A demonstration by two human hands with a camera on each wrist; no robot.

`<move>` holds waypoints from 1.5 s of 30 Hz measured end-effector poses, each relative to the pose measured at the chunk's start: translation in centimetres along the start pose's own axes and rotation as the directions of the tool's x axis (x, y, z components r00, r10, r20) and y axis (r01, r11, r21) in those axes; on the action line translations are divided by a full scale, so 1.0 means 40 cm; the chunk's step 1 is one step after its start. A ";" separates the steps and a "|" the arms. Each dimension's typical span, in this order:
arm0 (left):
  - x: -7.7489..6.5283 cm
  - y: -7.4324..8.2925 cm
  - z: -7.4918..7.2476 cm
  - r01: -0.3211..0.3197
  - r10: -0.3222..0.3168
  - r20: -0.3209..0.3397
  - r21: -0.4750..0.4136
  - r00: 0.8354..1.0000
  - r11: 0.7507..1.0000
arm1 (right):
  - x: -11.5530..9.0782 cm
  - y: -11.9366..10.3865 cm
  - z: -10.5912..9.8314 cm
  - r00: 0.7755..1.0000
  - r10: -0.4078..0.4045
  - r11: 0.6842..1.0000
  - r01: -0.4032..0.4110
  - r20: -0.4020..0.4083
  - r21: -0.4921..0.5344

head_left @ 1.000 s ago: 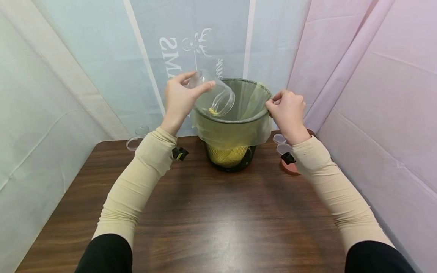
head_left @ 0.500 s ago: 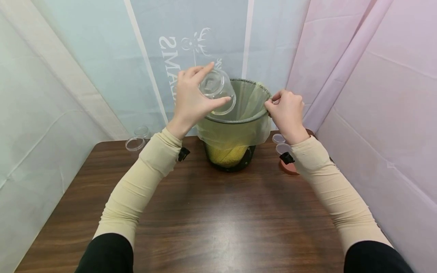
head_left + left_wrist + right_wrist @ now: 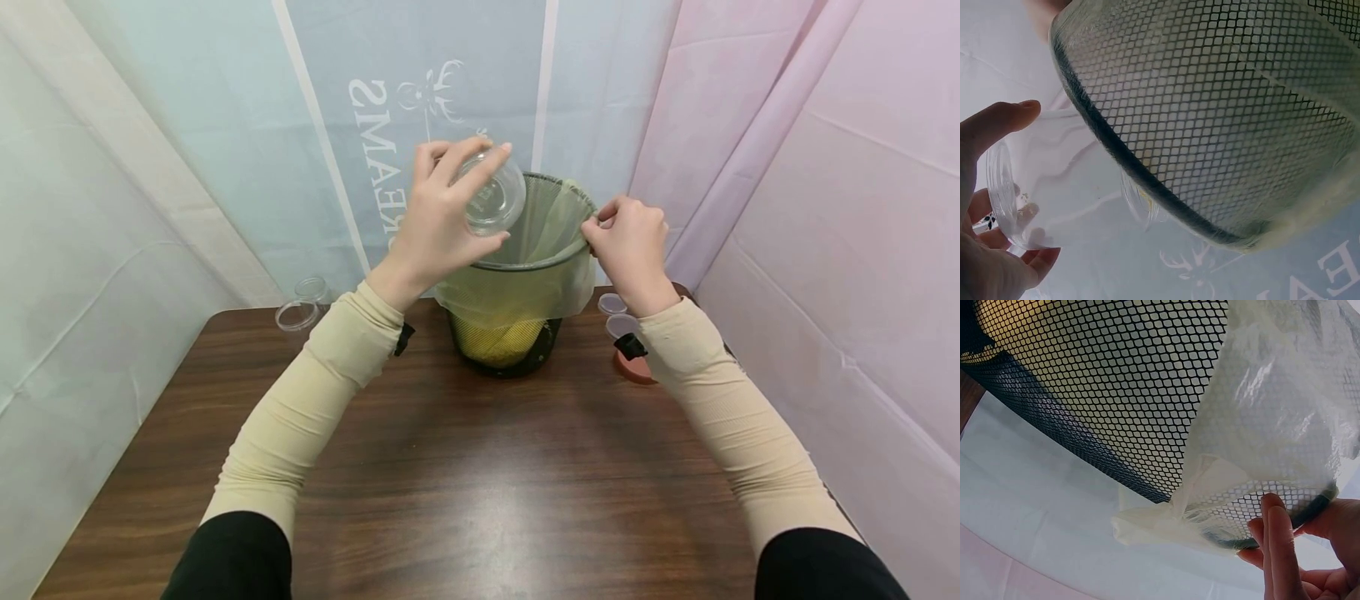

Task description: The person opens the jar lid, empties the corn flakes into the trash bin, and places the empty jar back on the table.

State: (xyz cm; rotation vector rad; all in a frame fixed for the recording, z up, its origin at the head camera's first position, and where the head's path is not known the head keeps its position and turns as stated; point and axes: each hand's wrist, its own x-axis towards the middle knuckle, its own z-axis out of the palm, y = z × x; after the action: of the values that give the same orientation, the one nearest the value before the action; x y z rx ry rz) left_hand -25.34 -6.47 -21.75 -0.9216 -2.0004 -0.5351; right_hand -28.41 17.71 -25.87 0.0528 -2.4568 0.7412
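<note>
My left hand [image 3: 442, 221] grips a clear plastic jar [image 3: 498, 200] round its base end, thumb below and fingers above. The jar is tipped over the near left rim of a black mesh wastebasket [image 3: 501, 354], its base toward the head camera. In the left wrist view, a little yellow shows near the jar's mouth [image 3: 1147, 203], partly behind the basket rim. A pale yellow-green bin liner [image 3: 517, 292] lines the basket and folds down outside it. At the right rim, my right hand [image 3: 633, 250] pinches the rim and liner between thumb and fingers.
Two clear jars, one in front [image 3: 296, 315] and one behind [image 3: 311, 288], stand at the table's back left. Right of the basket lie two clear lids [image 3: 612, 304] and a reddish-brown round piece [image 3: 636, 369], partly behind the right wrist. Fabric walls [image 3: 825, 250] enclose the table [image 3: 480, 467].
My left hand has moved right and turned the jar further over, so its base now faces the head camera. My right hand has stayed at the rim.
</note>
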 end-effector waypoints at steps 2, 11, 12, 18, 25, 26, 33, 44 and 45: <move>0.001 0.000 0.000 -0.016 0.016 0.009 0.010 1.000 1.000 | 0.001 0.000 0.000 1.000 -0.002 1.000 0.002 -0.001 0.000; 0.021 -0.009 -0.014 0.307 -0.306 0.058 0.003 0.950 0.952 | 0.001 -0.001 0.002 1.000 -0.001 1.000 0.001 0.006 -0.006; 0.025 -0.012 -0.016 0.367 -0.366 0.068 0.010 0.928 0.930 | 0.000 -0.001 0.002 1.000 -0.001 1.000 0.001 0.007 -0.006; 0.046 -0.041 -0.031 0.694 -0.678 0.158 -0.088 0.718 0.714 | 0.000 -0.003 0.002 1.000 -0.004 1.000 0.004 0.008 -0.006; 0.049 -0.084 -0.037 0.848 -0.806 0.276 -0.256 0.524 0.464 | 0.001 -0.004 0.001 1.000 -0.002 1.000 0.002 0.010 -0.004; 0.047 -0.088 -0.036 0.856 -0.814 0.286 -0.279 0.506 0.434 | 0.001 -0.004 0.001 1.000 -0.002 1.000 0.002 0.009 -0.004; 0.032 -0.087 -0.035 0.864 -0.824 0.293 -0.310 0.485 0.398 | -0.002 -0.004 0.002 1.000 -0.003 1.000 0.003 0.012 0.000; 0.050 -0.014 -0.012 0.603 -0.598 0.189 0.037 0.779 0.797 | -0.001 -0.004 0.000 1.000 -0.008 1.000 0.008 -0.002 -0.001; 0.050 -0.007 -0.009 0.570 -0.570 0.191 0.060 0.799 0.820 | -0.001 -0.004 0.001 1.000 -0.009 1.000 0.009 -0.002 0.000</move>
State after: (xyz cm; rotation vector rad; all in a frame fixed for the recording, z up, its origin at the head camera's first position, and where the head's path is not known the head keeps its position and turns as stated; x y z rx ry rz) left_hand -26.11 -6.07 -19.88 -0.3553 -2.4726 -0.7959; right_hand -28.34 17.55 -25.84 0.0627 -2.4532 0.7365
